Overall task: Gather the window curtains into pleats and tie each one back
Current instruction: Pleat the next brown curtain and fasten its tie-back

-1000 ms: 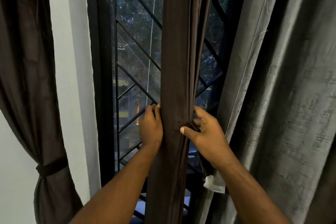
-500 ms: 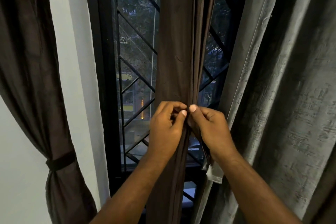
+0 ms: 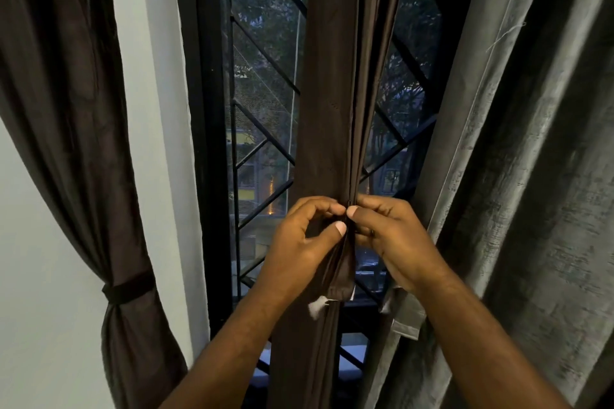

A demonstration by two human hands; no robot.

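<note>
Curtain [image 3: 329, 93], brown, gathered into a narrow pleated column and hanging straight down in front of the grille [image 3: 262, 53], across its middle. Left hand [image 3: 305, 239] curled round the column from the grille's left side, thumb and forefinger pinching the front folds. Right hand [image 3: 395, 239] curled in from the grille's right side, thumb tip pressed to the same line of folds, fingers tucked behind the cloth. Thumbs almost touching, the pinched folds right between them. Column running up above the grip and down below it, between the forearms. White tag [image 3: 317, 305] just under the left hand, against the cloth. Left of the grille, past a strip of wall [image 3: 156, 109], a tied curtain [image 3: 66, 93] cinched low by a dark band [image 3: 128, 287]. Right of the grille, a grey curtain [image 3: 531, 176] hanging loose, hem corner just beside the right wrist.
</note>
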